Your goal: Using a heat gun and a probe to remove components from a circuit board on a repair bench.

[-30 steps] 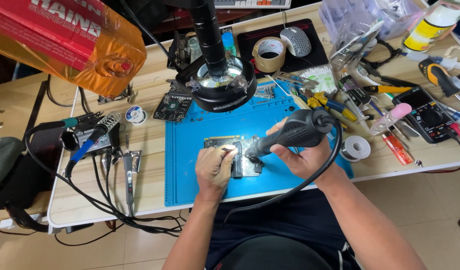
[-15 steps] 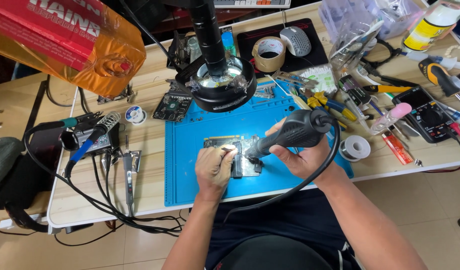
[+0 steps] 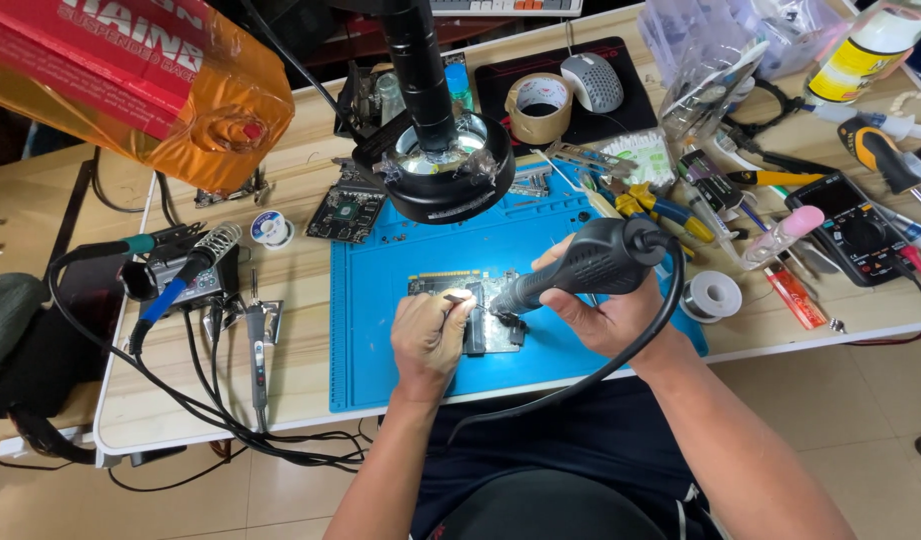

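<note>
One wooden surface (image 3: 301,290) carries one blue mat (image 3: 381,330). On the mat lies one circuit board (image 3: 493,300). Of the two hands, the right hand (image 3: 606,310) is clamped on one black hot-air handle (image 3: 581,265); the left hand (image 3: 431,335) pinches one pair of tweezers (image 3: 455,297) over the board.

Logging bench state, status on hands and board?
Left hand pinching tweezers at circuit board on blue mat. Right hand gripping hot-air handle, nozzle down on board. Microscope ring light hangs behind, clear of the work.
</note>
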